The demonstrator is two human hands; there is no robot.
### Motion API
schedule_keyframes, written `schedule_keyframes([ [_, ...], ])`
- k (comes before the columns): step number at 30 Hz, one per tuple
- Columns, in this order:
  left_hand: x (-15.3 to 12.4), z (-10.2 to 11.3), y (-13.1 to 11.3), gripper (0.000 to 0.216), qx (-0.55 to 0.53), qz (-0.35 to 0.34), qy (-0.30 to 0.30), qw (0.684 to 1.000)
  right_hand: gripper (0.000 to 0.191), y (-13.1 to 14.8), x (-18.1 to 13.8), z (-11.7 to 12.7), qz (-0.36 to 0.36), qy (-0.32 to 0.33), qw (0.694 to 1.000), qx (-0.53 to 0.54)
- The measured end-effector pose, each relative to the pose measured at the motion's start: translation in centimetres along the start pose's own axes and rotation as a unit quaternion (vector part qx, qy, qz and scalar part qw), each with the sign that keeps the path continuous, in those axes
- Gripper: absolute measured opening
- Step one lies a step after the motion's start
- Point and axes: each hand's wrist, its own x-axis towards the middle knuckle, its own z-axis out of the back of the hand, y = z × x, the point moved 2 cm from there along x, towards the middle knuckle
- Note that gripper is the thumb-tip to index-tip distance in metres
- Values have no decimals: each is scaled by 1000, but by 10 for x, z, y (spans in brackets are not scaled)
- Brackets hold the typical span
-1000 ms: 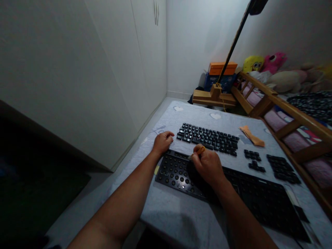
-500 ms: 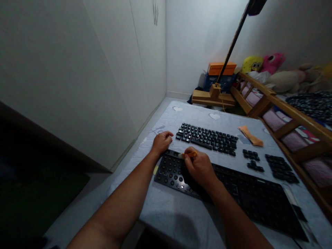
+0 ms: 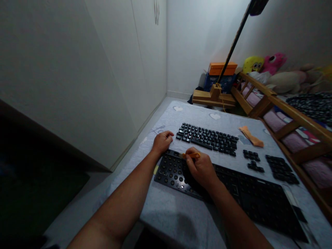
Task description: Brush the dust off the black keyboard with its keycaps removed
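Note:
A black keyboard base (image 3: 249,204) with its keycaps off lies across the near part of the table, its rows of round switch spots bare. My right hand (image 3: 199,167) is closed around a small brush with an orange handle (image 3: 194,155). The brush tip points left and meets the base's upper strip; its bristles are hard to make out. Just past the upper left corner of the base rests my left hand (image 3: 162,141), fingers loosely curled and apart, holding nothing I can see. Beyond both hands, loose black keycaps (image 3: 207,137) are laid out in keyboard order.
Smaller keycap groups (image 3: 251,155) and a number-pad block (image 3: 281,168) sit at the right. An orange cloth (image 3: 251,136) lies behind them. A wooden bed rail (image 3: 293,121) borders the right side, a white wardrobe (image 3: 116,69) the left. A wooden lamp stand (image 3: 214,95) is behind the table.
My right hand and the brush have shifted very slightly to the right along the keyboard base's upper strip. My left hand stays in place.

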Motion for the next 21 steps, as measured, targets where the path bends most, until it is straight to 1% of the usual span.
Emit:
schedule_keyframes([
  [3, 0, 0, 0, 28, 0, 0, 1, 1000, 15, -7, -1, 6, -19, -23, 997, -73],
  [5, 0, 0, 0, 29, 2, 1, 2, 1000, 13, -11, -1, 12, -29, -49, 994, -96],
  [7, 0, 0, 0, 29, 5, 2, 3, 1000, 13, -12, -1, 16, -30, -70, 993, -86],
  [9, 0, 0, 0, 29, 8, 3, 3, 1000, 15, -9, -1, 17, -24, -79, 995, -50],
  [11, 0, 0, 0, 28, 10, 2, 2, 1000, 16, -4, 0, 13, -12, -68, 998, -4],
  [13, 1, -1, 0, 28, 10, 0, 1, 1000, 16, 1, 1, 6, -2, -42, 998, 36],
  [16, 1, -1, 1, 27, 9, 1, 2, 1000, 16, 4, 2, -3, 1, -6, 998, 58],
  [18, 1, -1, 1, 27, 10, 4, 2, 1000, 17, 2, 2, -5, -3, 7, 999, 36],
  [21, 1, 0, 0, 27, 15, 6, 2, 1000, 18, -5, 2, 0, -16, 6, 999, -48],
])
